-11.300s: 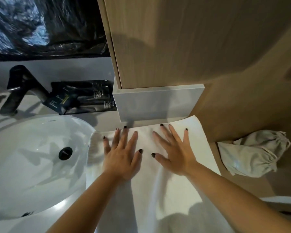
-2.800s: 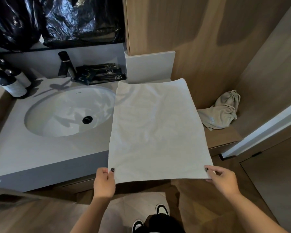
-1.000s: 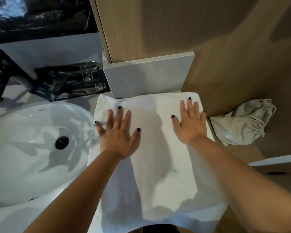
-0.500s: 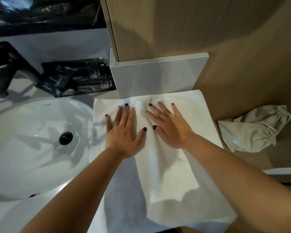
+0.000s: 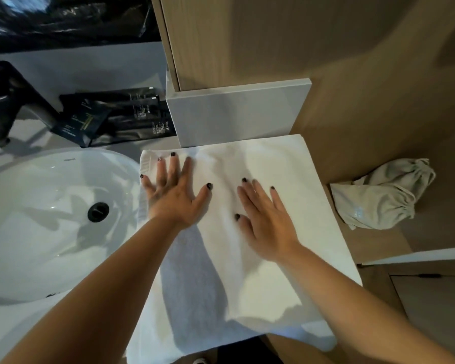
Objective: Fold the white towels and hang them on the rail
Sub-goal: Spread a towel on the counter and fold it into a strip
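Both hands lie flat, fingers straight and spread, palms pressed on the white towel (image 5: 281,164), gripping nothing. The left hand (image 5: 175,195) rests near the towel's far left corner; the right hand (image 5: 265,224) lies toward its middle. The towel lies folded on the counter (image 5: 16,334) beside the sink (image 5: 37,232), its near edge hanging over the counter's front. A beige cloth bag (image 5: 378,195) sits to its right.
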`<act>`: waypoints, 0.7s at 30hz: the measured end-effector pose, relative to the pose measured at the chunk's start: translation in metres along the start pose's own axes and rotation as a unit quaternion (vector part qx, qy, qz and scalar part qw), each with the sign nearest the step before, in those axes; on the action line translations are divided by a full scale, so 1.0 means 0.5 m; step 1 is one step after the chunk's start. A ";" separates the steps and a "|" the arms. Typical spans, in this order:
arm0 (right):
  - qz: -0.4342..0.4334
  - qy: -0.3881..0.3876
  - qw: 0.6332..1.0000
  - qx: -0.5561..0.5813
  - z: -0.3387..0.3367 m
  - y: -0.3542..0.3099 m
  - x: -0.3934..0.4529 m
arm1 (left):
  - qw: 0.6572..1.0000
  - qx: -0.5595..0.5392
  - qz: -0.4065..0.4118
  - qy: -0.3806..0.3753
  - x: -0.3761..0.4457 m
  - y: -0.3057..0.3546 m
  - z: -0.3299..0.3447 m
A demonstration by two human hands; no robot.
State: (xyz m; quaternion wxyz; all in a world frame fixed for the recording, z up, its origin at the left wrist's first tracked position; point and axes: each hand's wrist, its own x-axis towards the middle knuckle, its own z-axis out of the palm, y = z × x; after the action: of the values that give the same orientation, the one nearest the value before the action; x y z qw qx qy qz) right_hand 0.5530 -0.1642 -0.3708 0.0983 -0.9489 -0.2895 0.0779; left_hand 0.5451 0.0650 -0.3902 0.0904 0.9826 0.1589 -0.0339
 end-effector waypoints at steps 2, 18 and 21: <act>0.021 -0.012 1.000 -0.017 -0.001 0.018 -0.048 | 1.000 -0.009 0.001 -0.022 -0.008 0.005 -0.011; 0.033 -0.031 0.998 -0.039 0.044 -0.084 -0.215 | 0.991 -0.001 0.124 -0.059 -0.398 -0.055 -0.003; 0.073 -0.048 0.996 -0.028 0.043 -0.116 -0.230 | 0.993 -0.032 0.090 -0.069 -0.452 -0.105 -0.012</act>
State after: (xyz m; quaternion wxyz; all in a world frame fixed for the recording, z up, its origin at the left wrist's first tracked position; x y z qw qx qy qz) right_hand 0.4231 -0.1790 -0.3677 0.0518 -0.9651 -0.2259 0.1223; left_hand 0.3145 0.0460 -0.3716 0.1352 0.9848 0.0646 -0.0880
